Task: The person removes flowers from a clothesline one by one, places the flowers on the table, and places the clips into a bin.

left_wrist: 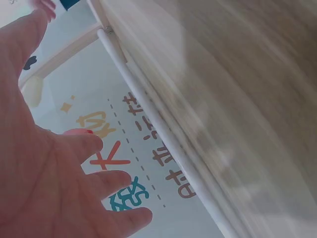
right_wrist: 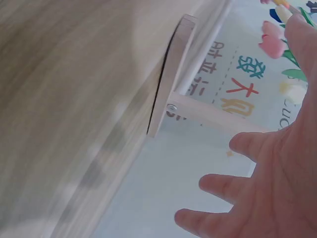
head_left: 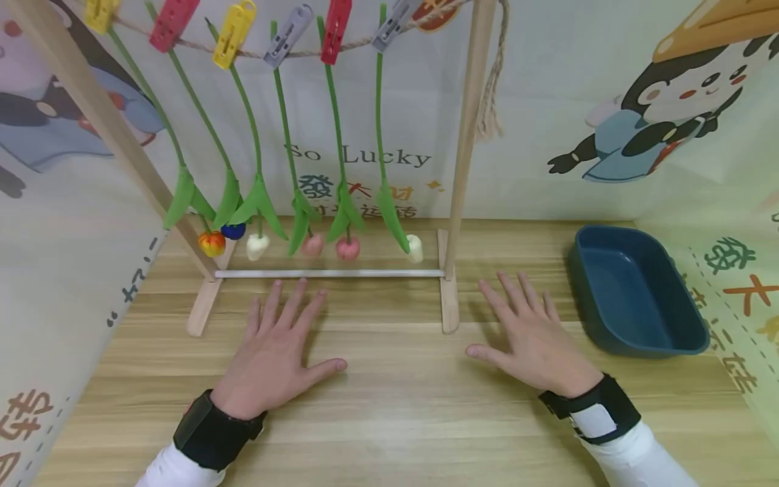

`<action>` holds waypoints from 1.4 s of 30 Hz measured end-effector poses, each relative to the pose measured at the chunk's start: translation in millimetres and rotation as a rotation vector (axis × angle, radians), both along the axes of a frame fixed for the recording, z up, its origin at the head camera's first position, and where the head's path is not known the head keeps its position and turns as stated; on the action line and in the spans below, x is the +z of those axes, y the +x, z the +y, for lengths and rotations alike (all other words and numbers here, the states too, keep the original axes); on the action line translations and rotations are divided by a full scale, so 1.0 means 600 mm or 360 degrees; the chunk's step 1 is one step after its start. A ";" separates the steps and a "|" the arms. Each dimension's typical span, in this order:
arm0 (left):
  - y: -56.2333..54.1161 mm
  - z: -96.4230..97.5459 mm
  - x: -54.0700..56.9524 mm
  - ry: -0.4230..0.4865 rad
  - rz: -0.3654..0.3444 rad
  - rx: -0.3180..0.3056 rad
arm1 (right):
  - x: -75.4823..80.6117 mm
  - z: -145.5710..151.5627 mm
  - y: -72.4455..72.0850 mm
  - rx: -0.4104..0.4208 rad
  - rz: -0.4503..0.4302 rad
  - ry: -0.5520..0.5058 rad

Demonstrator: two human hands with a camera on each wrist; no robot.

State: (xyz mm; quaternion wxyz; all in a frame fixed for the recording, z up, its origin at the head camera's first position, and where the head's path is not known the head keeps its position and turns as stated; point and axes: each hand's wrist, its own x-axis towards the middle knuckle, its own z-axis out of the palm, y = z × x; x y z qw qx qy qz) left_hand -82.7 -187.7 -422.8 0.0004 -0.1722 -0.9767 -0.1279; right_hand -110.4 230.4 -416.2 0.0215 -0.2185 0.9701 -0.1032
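My left hand (head_left: 274,355) is spread flat over the wooden table, its fingertips close to the rack's white crossbar (head_left: 328,274). To the right of the rack, my right hand (head_left: 535,338) is likewise spread with straight fingers, holding nothing. Several artificial tulips hang upside down from a twine, held by plastic clothespins: an orange tulip (head_left: 211,243), a blue tulip (head_left: 234,230), a white tulip (head_left: 257,247), two pink ones and another white tulip (head_left: 414,248). A yellow clothespin (head_left: 234,34) and a red clothespin (head_left: 336,30) grip green stems.
The wooden rack's right post (head_left: 467,135) stands on a foot (head_left: 449,304) between the hands. A dark blue plastic basin (head_left: 642,341) sits at the right of the table (head_left: 389,419). Printed cloth covers the back and sides.
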 end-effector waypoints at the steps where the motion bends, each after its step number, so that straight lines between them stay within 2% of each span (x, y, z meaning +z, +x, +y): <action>1: 0.001 -0.001 0.001 0.0009 -0.0009 0.0004 | 0.002 0.000 0.001 0.0000 -0.0002 0.0001; 6: 0.005 -0.016 0.006 0.0051 0.0035 0.0025 | 0.014 0.005 0.006 -0.0005 0.0003 -0.0017; 10: 0.005 -0.037 0.003 0.0147 0.0215 0.0060 | 0.027 0.011 0.013 -0.0010 0.0013 -0.0040; 13: 0.002 -0.059 0.002 0.0290 0.0338 0.0110 | 0.036 0.015 0.019 -0.0015 0.0008 -0.0063; 17: -0.003 -0.091 0.007 0.0505 0.0364 0.0233 | 0.043 0.020 0.028 -0.0025 0.0005 -0.0079; 21: -0.013 -0.129 0.008 0.0712 0.0349 0.0422 | 0.048 0.024 0.037 -0.0027 0.0006 -0.0082; 26: -0.038 -0.168 0.007 0.0832 0.0390 0.0674 | 0.053 0.029 0.045 -0.0022 0.0000 -0.0090; 30: -0.066 -0.192 0.007 0.0879 0.0437 0.0758 | 0.054 0.033 0.052 -0.0035 -0.0021 -0.0091; 35: -0.098 -0.212 0.006 0.0915 0.0399 0.0789 | 0.051 0.037 0.062 -0.0065 -0.0056 -0.0096; 38: -0.114 -0.221 0.008 0.0945 0.0399 0.0766 | 0.047 0.037 0.066 -0.0058 -0.0050 -0.0104; 42: -0.127 -0.228 0.011 0.0928 0.0435 0.0731 | 0.044 0.037 0.072 -0.0043 -0.0029 -0.0115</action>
